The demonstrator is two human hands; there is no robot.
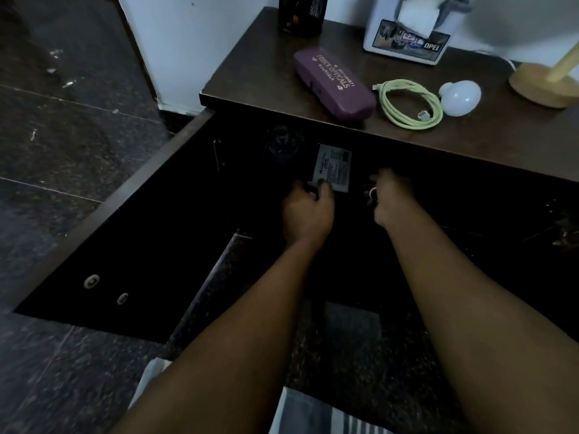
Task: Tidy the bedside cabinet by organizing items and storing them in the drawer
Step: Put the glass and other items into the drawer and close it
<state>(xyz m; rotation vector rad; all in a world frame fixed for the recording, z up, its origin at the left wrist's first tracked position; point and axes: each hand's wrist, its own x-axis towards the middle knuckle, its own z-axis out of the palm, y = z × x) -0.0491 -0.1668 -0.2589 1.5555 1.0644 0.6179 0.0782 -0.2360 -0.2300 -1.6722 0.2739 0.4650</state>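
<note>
Reaching into the dark wooden drawer (131,214), the left hand (308,211) pinches a pale rectangular printed card (332,167) by its lower edge. The right hand (388,195) curls beside it; whether it holds anything cannot be told. A purple oblong hard-shell glasses case (333,84), a coiled pale-green cable (410,104) and a smooth white bulb (460,97) lie on the matte brown cabinet top (257,67).

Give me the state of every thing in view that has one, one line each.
Drawer: pulled open.
Spectacle case: closed, flat on the cabinet top.
Cable: coiled.
Bulb: unlit, on its side.
Tissue box: tissue sticking out.
Pen holder: upright.
Labelled card: in the drawer, pinched.
Left hand: pinches the card.
Right hand: fingers curled; contents too dark to tell.
</note>
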